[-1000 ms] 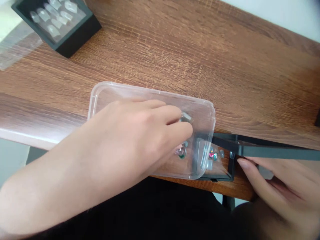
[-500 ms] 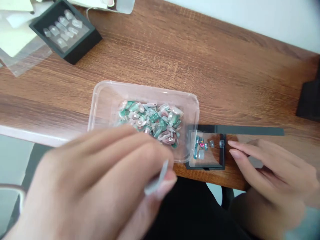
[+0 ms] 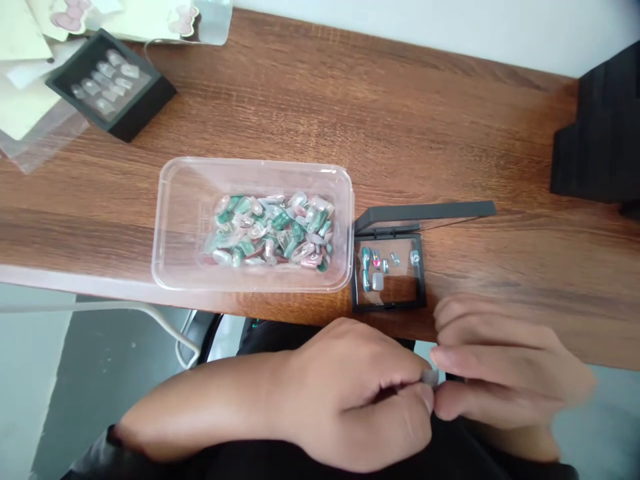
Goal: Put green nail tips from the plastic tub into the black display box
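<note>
My left hand [image 3: 360,393] and my right hand [image 3: 495,363] meet below the table edge, in front of my lap. Between their fingertips they pinch one small greyish press-on nail [image 3: 430,377]. On the wooden table [image 3: 400,120] sits a clear plastic tub [image 3: 170,220] holding several green, pink and silver nails [image 3: 273,230]. Right of it lies a small black display box [image 3: 389,305] with its lid [image 3: 425,212] open; a few nails rest inside it. Neither hand touches the tub or the box.
A second black box [image 3: 107,83] with clear nails stands at the back left beside papers and plastic sleeves [image 3: 30,100]. A black stepped object [image 3: 600,133] sits at the right edge. A white cable [image 3: 165,327] hangs under the table's front edge.
My left hand left the tub holding a nail and dropped below the table edge. My right hand let go of the small box and joined it on the nail.
</note>
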